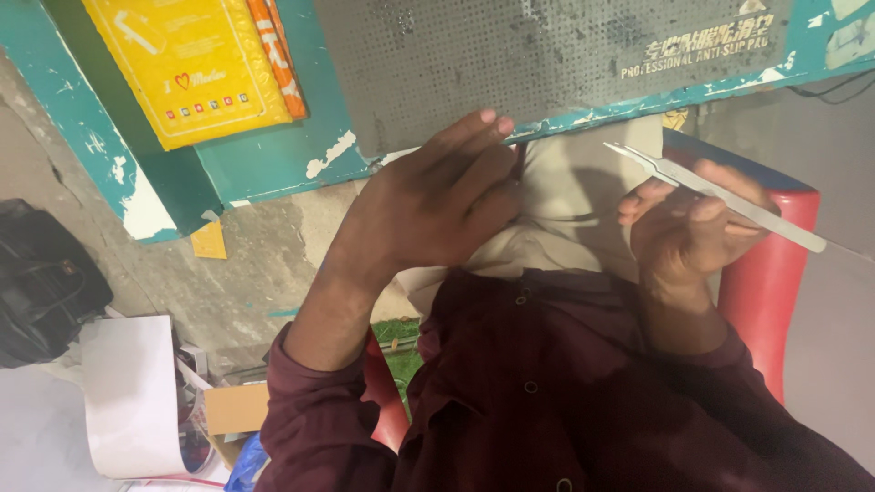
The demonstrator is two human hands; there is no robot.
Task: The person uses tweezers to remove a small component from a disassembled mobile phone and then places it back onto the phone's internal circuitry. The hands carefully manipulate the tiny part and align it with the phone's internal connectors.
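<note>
My left hand (pixel 437 200) lies over my lap with fingers together, fingertips at the chipped edge of a teal table (pixel 273 159); whether it grips anything underneath is hidden. My right hand (pixel 688 228) is closed around a pair of long metal tweezers (pixel 720 196), tips pointing up-left toward the table edge. A grey perforated mat (pixel 510 55) covers the tabletop above both hands. My dark red shirt fills the lower frame, with beige trousers (pixel 574 210) between the hands.
A yellow padded envelope (pixel 187 64) lies on the table at upper left. I sit on a red chair (pixel 770 273). On the concrete floor at left are a black bag (pixel 41 282), white paper (pixel 132 392) and cardboard (pixel 235 408).
</note>
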